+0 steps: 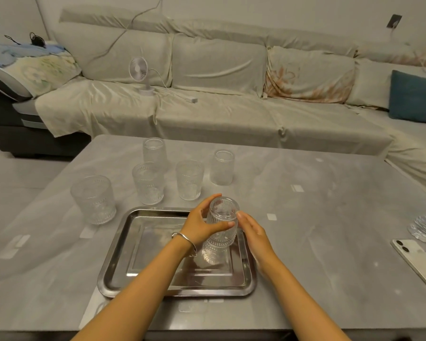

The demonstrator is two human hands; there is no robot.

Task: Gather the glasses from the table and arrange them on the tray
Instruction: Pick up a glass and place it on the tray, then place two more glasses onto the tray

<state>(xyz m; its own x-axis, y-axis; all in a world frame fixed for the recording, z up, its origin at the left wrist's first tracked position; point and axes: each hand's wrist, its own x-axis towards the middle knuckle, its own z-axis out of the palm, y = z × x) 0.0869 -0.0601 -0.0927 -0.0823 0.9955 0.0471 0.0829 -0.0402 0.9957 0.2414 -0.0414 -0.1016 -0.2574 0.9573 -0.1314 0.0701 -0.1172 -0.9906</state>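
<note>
The grey table [317, 217] carried everything, and the steel tray [123, 242] sat at its near edge, bare but for one piece. Five glasses waited on the tabletop beyond the tray's far rim: the wide glass [93, 199] at far left, two middle glasses [148, 183] [190, 179] side by side, and two tall glasses [154, 152] [223, 167] behind them.

The held glass [223, 221] stood upright, long axis vertical, at the tray's far right corner, its base apparently on or just above the tray floor. The left hand [202, 223] wrapped it from the left, thumb across the front. The right hand [252, 232] lay slack just beside it, fingertips touching or nearly so; I could not tell which. The remaining glasses lay ahead and leftward, so the left hand looked nearer for the next reach.
</note>
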